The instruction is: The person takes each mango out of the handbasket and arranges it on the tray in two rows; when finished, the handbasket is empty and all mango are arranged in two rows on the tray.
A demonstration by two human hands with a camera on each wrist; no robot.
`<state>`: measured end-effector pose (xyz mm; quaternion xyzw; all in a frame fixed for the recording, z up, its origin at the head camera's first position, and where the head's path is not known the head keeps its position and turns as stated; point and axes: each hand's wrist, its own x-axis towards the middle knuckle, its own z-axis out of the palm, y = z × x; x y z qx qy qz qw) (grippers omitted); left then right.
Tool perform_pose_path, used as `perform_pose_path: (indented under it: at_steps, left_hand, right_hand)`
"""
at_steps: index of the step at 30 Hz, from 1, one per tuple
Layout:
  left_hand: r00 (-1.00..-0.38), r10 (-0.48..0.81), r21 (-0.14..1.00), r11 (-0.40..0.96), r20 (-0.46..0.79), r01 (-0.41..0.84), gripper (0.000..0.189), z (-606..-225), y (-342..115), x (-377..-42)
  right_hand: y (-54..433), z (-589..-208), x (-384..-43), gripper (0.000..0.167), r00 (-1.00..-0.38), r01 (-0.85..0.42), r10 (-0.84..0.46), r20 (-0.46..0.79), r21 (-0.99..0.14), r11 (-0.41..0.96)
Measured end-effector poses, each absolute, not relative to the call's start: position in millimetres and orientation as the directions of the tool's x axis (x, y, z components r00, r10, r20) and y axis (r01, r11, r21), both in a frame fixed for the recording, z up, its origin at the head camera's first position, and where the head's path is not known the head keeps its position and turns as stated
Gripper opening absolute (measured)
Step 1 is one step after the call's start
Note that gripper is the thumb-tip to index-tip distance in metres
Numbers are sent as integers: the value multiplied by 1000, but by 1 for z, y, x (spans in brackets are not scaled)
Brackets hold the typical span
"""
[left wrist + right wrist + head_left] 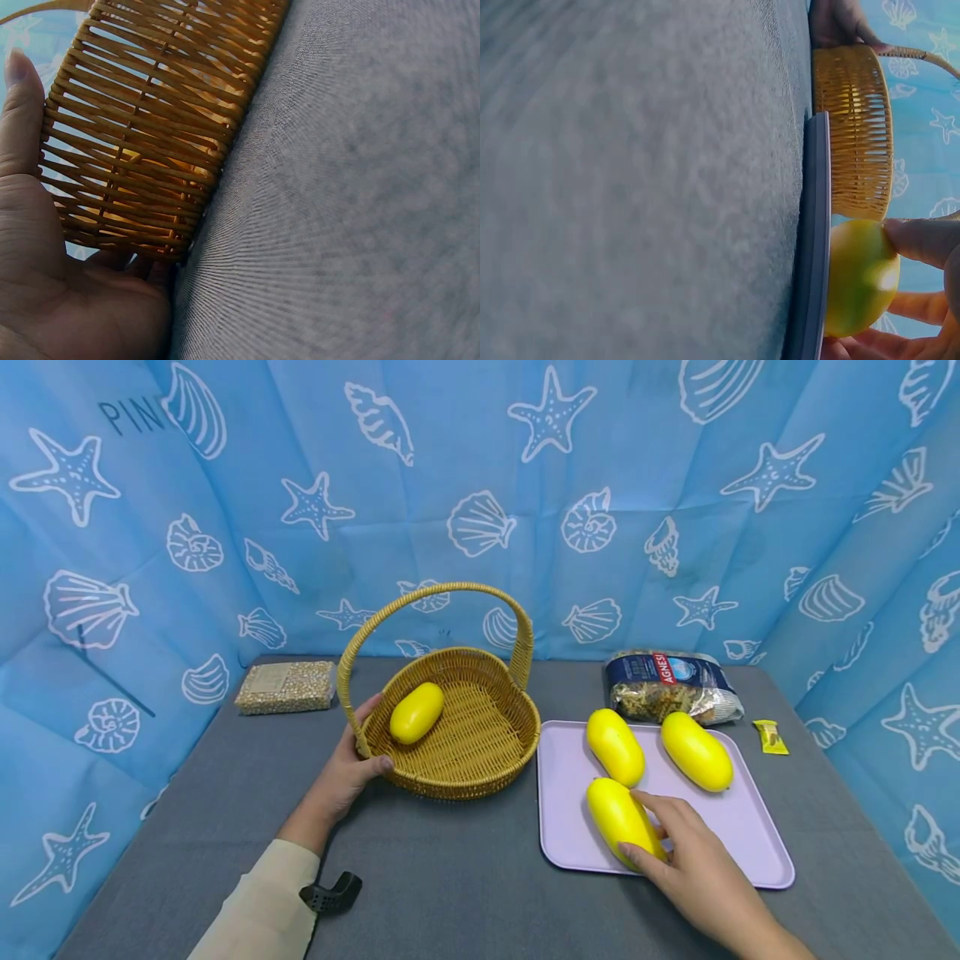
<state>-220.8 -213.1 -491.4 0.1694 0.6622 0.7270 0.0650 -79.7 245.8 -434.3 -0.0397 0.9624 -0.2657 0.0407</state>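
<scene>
My left hand [351, 772] grips the left side of a wicker basket [480, 781] near the foot of its arched handle, thumb along the front rim. Inside the basket lies one smooth, yellow oblong fruit [417, 713]. On the lilac tray [720, 852] my right hand [693, 860] holds the nearest yellow fruit [621, 818] between thumb and fingers. The right wrist view shows this fruit [859, 281] still low at the tray's edge. Two more such fruits, one left [615, 747] and one right [697, 752], lie farther back on the tray.
A bag of grains [287, 687] lies at the back left. Behind the tray is a pasta bag [671, 685], with a small yellow packet [771, 737] to its right. A blue shell-print curtain [480, 468] encloses the grey table [450, 885].
</scene>
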Motion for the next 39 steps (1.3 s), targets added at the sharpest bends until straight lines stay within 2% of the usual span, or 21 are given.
perform_pose_path:
  at_steps: [6, 13, 24, 39]
  left_hand:
    - [-938, 310, 986, -102, 156, 131, 97, -491, -213, -220]
    - [-938, 313, 987, -105, 150, 123, 97, -490, -213, -219]
    - [-935, 316, 985, -98, 164, 140, 97, -493, -214, -220]
    - [-940, 308, 988, -93, 143, 119, 97, -492, -213, -220]
  right_hand:
    - [242, -435, -80, 75, -997, -34, -63, -40, -503, 864]
    - [240, -434, -79, 77, -995, 20, -30, -92, -500, 866]
    - [241, -433, -78, 78, -996, 37, -9, -88, -502, 864]
    - [248, -427, -74, 75, -999, -41, -41, 13, -569, 822]
